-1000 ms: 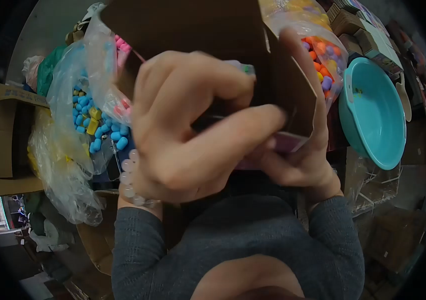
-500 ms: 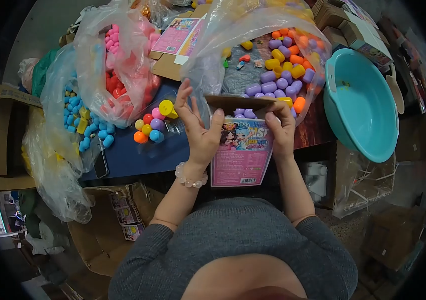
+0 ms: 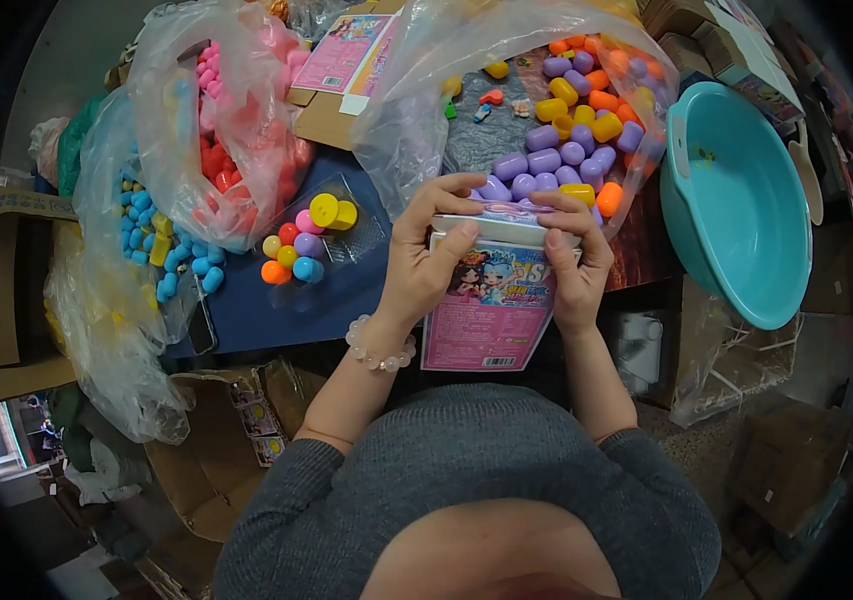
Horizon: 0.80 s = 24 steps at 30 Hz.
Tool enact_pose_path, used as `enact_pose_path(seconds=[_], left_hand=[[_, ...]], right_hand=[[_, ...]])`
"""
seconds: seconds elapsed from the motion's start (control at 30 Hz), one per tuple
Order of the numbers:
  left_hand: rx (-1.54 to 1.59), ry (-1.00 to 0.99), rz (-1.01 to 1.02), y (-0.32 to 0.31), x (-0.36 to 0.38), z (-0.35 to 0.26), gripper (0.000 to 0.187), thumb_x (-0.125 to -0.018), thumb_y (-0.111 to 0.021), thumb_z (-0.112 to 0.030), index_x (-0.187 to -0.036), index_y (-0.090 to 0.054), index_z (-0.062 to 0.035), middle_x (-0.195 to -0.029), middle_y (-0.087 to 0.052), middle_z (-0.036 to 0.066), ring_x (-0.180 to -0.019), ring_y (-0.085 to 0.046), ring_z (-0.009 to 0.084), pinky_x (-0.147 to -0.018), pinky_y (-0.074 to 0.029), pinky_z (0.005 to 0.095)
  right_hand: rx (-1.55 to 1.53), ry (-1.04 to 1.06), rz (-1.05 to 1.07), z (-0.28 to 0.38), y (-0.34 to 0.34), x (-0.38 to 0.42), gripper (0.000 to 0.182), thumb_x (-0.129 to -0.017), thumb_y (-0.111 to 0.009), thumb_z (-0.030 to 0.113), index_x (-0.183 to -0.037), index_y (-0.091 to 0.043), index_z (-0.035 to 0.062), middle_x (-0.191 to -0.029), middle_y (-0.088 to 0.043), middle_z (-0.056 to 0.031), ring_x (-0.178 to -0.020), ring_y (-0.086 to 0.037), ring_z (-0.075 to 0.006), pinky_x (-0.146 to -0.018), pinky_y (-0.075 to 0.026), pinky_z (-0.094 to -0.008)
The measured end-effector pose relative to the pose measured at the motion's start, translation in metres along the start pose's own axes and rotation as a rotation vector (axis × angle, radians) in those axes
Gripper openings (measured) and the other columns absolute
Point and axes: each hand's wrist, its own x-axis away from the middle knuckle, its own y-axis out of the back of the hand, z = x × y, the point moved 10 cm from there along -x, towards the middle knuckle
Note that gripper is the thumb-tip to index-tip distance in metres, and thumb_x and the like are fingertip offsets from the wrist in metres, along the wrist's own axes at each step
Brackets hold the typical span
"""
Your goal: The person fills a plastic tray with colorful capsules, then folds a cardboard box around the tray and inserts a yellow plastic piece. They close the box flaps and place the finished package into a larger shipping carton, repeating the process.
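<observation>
A pink printed box [image 3: 492, 310] with two cartoon figures on its face is held upright in front of my chest. My left hand [image 3: 434, 250] grips its left upper side, thumb on the front and fingers over the top. On the right upper side my right hand [image 3: 577, 255] holds it the same way. The top flap [image 3: 507, 222] is folded down between the hands, and the inside is hidden. Just beyond the box lie purple, yellow and orange capsules [image 3: 544, 162] in a clear plastic bag [image 3: 397, 130].
Left on the blue table [image 3: 337, 305] are a tray of colored balls [image 3: 297, 245], a bag of pink and red pieces [image 3: 232, 150] and blue capsules [image 3: 187, 260]. A turquoise basin [image 3: 747, 210] stands right. Flattened printed cartons [image 3: 342, 70] lie at the back; an open carton [image 3: 212, 450] sits lower left.
The box's flap, raised before, is now folded down over the opening. The fingers of my left hand, spread before, have closed over the top edge. The view has shifted slightly.
</observation>
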Motion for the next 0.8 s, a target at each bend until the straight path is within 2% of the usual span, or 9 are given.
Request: enact_pose_path(seconds=[0.23,0.33,0.37,0.43,0.53,0.57,0.63,0.7,0.8], left_hand=[[-0.112,-0.106,0.138,-0.002,-0.002,-0.006,0.033,-0.063,-0.087,-0.010,-0.082,-0.061,-0.0029,-0.110,-0.068,0.014,-0.106,-0.059,0.0235,-0.094,-0.044,0.0366],[-0.152,-0.170,0.070,0.021,0.007,-0.028,0.034,-0.062,-0.088,-0.009,-0.080,-0.059,-0.0028,-0.104,-0.069,0.014,-0.104,-0.060,0.0240,-0.094,-0.045,0.0378],[-0.136,-0.182,-0.020,0.040,0.013,-0.039,0.031,-0.066,-0.086,-0.009,-0.079,-0.058,-0.0029,-0.101,-0.070,0.015,-0.104,-0.060,0.0241,-0.094,-0.045,0.0386],[0.133,-0.208,-0.361,0.116,0.042,-0.052,0.026,-0.075,-0.081,-0.010,-0.081,-0.057,-0.0052,-0.105,-0.068,0.015,-0.106,-0.060,0.0244,-0.094,-0.046,0.0388],[0.476,-0.214,-0.642,0.191,0.099,-0.060,0.017,-0.086,-0.071,-0.011,-0.088,-0.056,-0.0062,-0.114,-0.064,0.016,-0.108,-0.060,0.0248,-0.097,-0.047,0.0394],[0.515,-0.189,-0.690,0.209,0.121,-0.061,0.014,-0.089,-0.068,-0.012,-0.090,-0.056,-0.0057,-0.117,-0.063,0.015,-0.109,-0.060,0.0251,-0.097,-0.048,0.0396],[0.269,-0.144,-0.966,0.268,0.180,-0.076,0.014,-0.094,-0.055,-0.007,-0.107,-0.053,-0.0027,-0.127,-0.056,0.016,-0.119,-0.054,0.0273,-0.104,-0.042,0.0412],[-0.339,-0.264,-1.291,0.274,0.227,-0.142,0.029,-0.094,-0.051,-0.007,-0.122,-0.045,-0.0006,-0.139,-0.045,0.021,-0.133,-0.042,0.0303,-0.112,-0.032,0.0444],[-0.888,-0.584,-0.960,0.221,0.239,-0.213,0.045,-0.087,-0.061,-0.016,-0.127,-0.046,-0.0005,-0.145,-0.041,0.022,-0.136,-0.037,0.0385,-0.116,-0.024,0.0491]], right_hand=[[-0.054,0.025,0.092,-0.009,0.000,0.006,0.028,-0.092,-0.061,0.027,-0.102,-0.068,0.0016,-0.136,-0.051,-0.0249,-0.126,-0.049,-0.0315,-0.106,-0.036,-0.0426],[-0.167,0.063,0.011,-0.009,-0.006,0.008,0.084,-0.076,-0.077,0.050,-0.141,-0.045,0.0070,-0.149,-0.037,-0.0218,-0.136,-0.039,-0.0359,-0.109,-0.033,-0.0449],[-0.327,-0.102,0.070,-0.017,-0.018,0.016,0.121,-0.065,-0.085,0.049,-0.153,-0.014,0.0092,-0.155,-0.024,-0.0220,-0.139,-0.033,-0.0371,-0.110,-0.030,-0.0482],[-0.178,-0.230,0.507,-0.016,-0.041,0.039,0.128,-0.063,-0.090,0.038,-0.154,-0.005,0.0083,-0.152,-0.030,-0.0205,-0.138,-0.036,-0.0320,-0.111,-0.030,-0.0443],[-0.113,-0.475,0.713,-0.034,-0.076,0.079,0.071,-0.077,-0.075,0.012,-0.141,-0.045,0.0032,-0.115,-0.065,-0.0128,-0.108,-0.060,-0.0157,-0.093,-0.045,-0.0294],[0.103,-0.623,0.968,-0.037,-0.093,0.091,0.041,-0.080,-0.065,0.004,-0.121,-0.062,0.0005,-0.082,-0.069,-0.0109,-0.076,-0.065,-0.0110,-0.070,-0.049,-0.0266],[-0.006,-0.427,1.065,-0.016,-0.143,0.080,0.033,-0.081,-0.064,0.004,-0.114,-0.065,0.0002,-0.065,-0.062,-0.0107,-0.059,-0.062,-0.0099,-0.056,-0.045,-0.0267],[-0.079,-0.265,0.922,0.009,-0.194,0.055,0.030,-0.083,-0.062,0.004,-0.112,-0.065,-0.0017,-0.068,-0.063,-0.0117,-0.061,-0.065,-0.0133,-0.058,-0.048,-0.0258],[0.122,0.374,0.776,0.050,-0.262,0.047,0.030,-0.079,-0.063,0.005,-0.108,-0.069,0.0015,-0.086,-0.070,-0.0098,-0.078,-0.070,-0.0223,-0.069,-0.056,-0.0307]])
